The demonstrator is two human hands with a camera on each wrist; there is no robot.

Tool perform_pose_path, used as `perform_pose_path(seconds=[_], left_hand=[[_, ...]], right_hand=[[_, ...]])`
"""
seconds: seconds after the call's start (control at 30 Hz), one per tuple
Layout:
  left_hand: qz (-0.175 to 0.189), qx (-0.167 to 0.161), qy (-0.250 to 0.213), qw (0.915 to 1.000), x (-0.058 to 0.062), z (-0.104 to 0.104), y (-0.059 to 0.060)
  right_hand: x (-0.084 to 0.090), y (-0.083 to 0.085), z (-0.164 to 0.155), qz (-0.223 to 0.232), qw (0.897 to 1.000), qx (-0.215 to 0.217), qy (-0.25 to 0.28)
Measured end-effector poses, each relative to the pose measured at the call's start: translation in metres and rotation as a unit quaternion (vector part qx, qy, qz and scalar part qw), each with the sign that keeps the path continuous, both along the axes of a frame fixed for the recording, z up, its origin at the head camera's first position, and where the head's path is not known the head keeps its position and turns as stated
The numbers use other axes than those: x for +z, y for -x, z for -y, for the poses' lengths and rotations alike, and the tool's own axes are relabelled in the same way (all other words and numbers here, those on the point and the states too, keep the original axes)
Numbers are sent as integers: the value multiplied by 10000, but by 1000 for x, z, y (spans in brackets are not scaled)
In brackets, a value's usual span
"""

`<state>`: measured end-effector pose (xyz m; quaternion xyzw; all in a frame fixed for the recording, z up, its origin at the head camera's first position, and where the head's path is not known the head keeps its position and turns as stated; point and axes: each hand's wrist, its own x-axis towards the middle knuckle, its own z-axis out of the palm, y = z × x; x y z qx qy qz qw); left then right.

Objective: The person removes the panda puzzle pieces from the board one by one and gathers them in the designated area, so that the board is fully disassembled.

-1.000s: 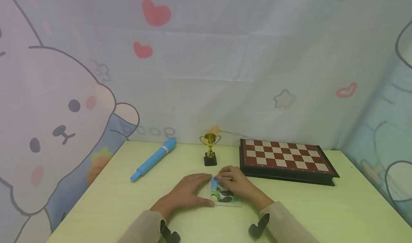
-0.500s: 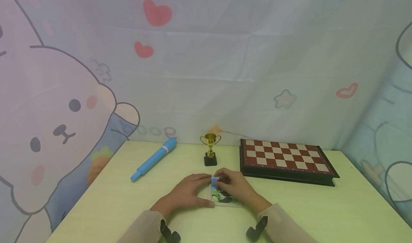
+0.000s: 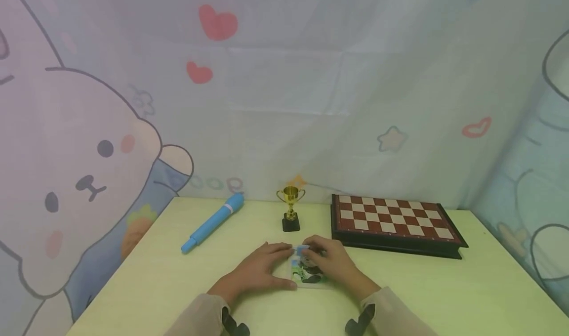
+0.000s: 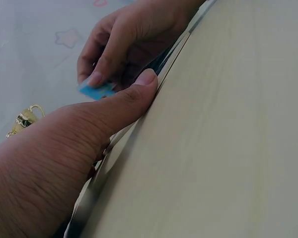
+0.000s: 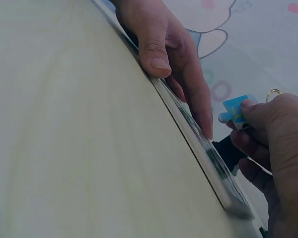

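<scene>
A small panda jigsaw puzzle (image 3: pixel 305 275) in a pale tray lies flat on the table in front of me. Along its left side rests my left hand (image 3: pixel 260 271), thumb at the near corner and fairly straight fingers at the far one, as the right wrist view also shows. My right hand (image 3: pixel 334 262) is over the puzzle's right part and hides some of the picture. Between its thumb and fingertips it pinches a blue jigsaw piece (image 5: pixel 233 110) with a rounded knob, held up above the tray. In the left wrist view that piece (image 4: pixel 97 91) appears tilted.
Behind the puzzle stands a small gold trophy cup (image 3: pixel 291 210) on a black base. A red-and-white chessboard box (image 3: pixel 395 222) sits at the back right. To the left lies a blue pen-shaped tube (image 3: pixel 212 223). A printed cloth (image 3: pixel 284 104) hangs behind the table.
My right fingers, earlier spread over the puzzle's upper part, have drawn together and shifted slightly right, with the blue jigsaw piece now pinched. My left hand has stayed at the tray's left side.
</scene>
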<state>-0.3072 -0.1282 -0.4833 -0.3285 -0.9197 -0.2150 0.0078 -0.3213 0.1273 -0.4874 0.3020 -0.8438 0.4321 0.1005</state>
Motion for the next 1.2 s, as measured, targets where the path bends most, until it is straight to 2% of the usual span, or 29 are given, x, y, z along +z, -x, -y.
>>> perform_pose_path(seconds=[0.13, 0.27, 0.4, 0.5, 0.7, 0.83, 0.9, 1.1, 1.2], left_hand=[[248, 90, -157, 9995, 0, 1, -4], [300, 131, -220, 9992, 0, 1, -5], [338, 121, -235, 9991, -1, 0, -4], [370, 111, -267, 9989, 0, 0, -5], [334, 91, -280, 9990, 2, 1, -6], [276, 114, -249, 9992, 1, 2, -5], [281, 128, -249, 9992, -1, 3, -5], [267, 81, -314, 9991, 0, 3, -5], [299, 50, -328, 9990, 0, 2, -5]], right_hand=[[-1, -11, -20, 382, 9987, -345, 42], [-4, -18, -52, 622, 9944, -854, -53], [-7, -20, -79, 415, 9888, -1383, -376], [-9, -19, -89, 130, 9871, -1479, -594], [-12, -15, -88, -698, 9888, -1150, -649], [-10, -14, -75, -1438, 9857, -734, -482], [-9, -13, -63, -1655, 9840, -418, -518], [-5, -5, -27, -1748, 9813, 266, -765], [-4, 0, -16, -1517, 9837, 427, -865]])
